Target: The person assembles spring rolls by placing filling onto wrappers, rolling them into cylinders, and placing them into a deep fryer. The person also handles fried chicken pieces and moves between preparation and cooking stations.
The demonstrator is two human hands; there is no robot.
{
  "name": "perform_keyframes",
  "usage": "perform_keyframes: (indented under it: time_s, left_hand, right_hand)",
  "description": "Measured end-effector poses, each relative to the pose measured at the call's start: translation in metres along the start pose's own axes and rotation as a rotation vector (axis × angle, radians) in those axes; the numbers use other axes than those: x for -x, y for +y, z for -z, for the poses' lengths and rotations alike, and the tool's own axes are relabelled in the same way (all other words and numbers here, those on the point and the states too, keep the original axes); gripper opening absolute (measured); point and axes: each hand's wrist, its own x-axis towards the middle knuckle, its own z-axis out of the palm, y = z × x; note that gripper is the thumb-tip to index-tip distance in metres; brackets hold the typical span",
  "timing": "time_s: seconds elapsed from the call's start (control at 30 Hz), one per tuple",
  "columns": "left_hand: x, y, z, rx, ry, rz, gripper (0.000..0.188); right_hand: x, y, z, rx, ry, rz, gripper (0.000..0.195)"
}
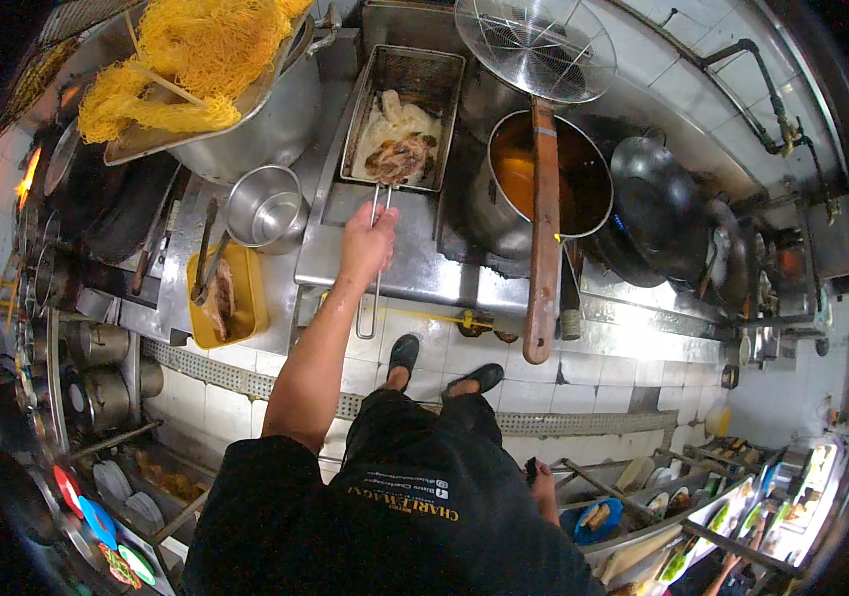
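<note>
My left hand [370, 235] grips the long wire handle [367, 331] of a rectangular metal fryer basket [350, 145]. The basket lies over the steel fryer top. In it are a browned piece of food [400, 158], apparently meat, and a pale, lumpy mass [394, 112]. Low at my right side, my right hand [545, 488] is closed around a small dark object [531, 468] that I cannot identify. Left of the basket, a steel pot [266, 206] stands above a yellow tub [264, 320] holding meat [220, 302] and metal tongs [210, 253].
A wire skimmer [543, 298] with a wooden handle crosses a pot [609, 179] of brown liquid. Woks [655, 208] stand to the right. A tray [260, 112] of yellow noodles [208, 52] rests over a big pot [275, 127]. Flame [28, 175] shows far left. Shelves hold plates [142, 506] behind me.
</note>
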Motion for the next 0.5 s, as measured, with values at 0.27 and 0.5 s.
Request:
perform_keyframes:
  time_s: [0.27, 0.5]
  left_hand:
    - [-0.007, -0.003, 0.004, 0.011, -0.008, 0.002, 0.019]
    - [-0.009, 0.0, 0.007, -0.048, 0.01, -0.005, 0.02]
  right_hand:
    - [-0.004, -0.002, 0.001, 0.091, 0.034, -0.013, 0.028]
    - [-0.029, 0.031, 0.028, 0.495, -0.098, 0.458, 0.033]
